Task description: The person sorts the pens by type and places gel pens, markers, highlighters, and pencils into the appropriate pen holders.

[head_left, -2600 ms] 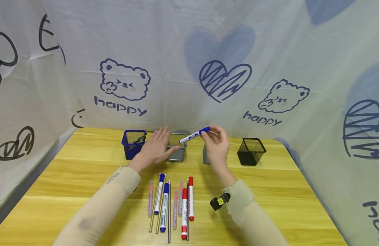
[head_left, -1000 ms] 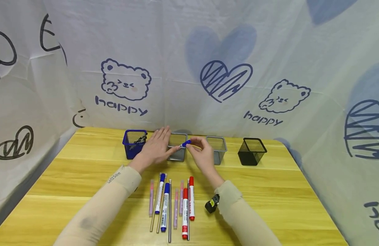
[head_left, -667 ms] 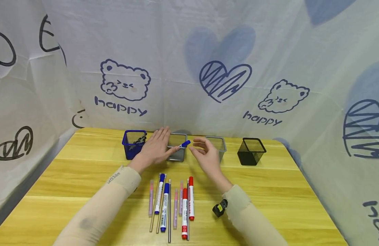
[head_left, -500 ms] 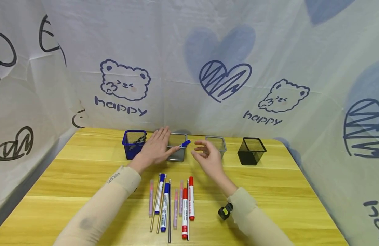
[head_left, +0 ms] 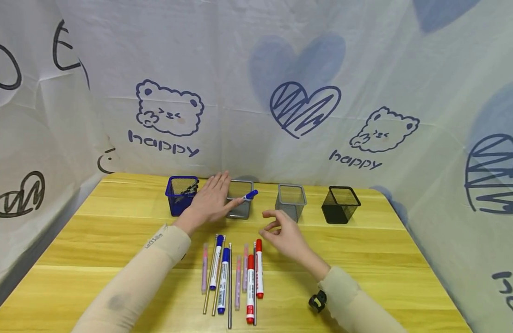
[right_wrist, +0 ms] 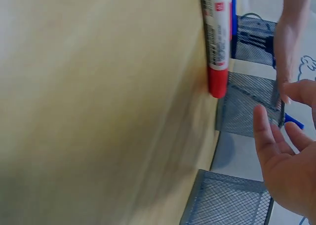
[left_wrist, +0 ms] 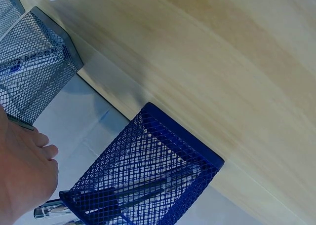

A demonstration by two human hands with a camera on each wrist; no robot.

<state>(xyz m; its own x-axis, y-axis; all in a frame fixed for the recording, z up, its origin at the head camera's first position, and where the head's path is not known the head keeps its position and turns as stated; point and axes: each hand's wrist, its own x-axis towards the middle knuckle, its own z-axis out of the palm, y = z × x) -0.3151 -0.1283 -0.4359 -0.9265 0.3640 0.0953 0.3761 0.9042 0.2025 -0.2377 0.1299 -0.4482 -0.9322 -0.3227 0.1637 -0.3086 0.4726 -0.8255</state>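
My left hand lies with straight fingers against the left side of a grey mesh pen holder. A marker with a blue cap leans in that holder, its cap sticking out past the right rim. In front of the second grey holder, my right hand hovers with loosely bent fingers and nothing in them. Closest below it is a red-capped marker on the table. The right wrist view shows the thumb and fingers apart.
A blue mesh holder with several black pens stands left; a black mesh holder stands right. Across the table's middle lie another red marker, blue markers, pinkish pens and thin pencil-like sticks. A printed cloth hangs behind.
The right hand brought the blue-capped marker to the grey holder and let it go there. It then drew back, down and to the right. The left hand has stayed put.
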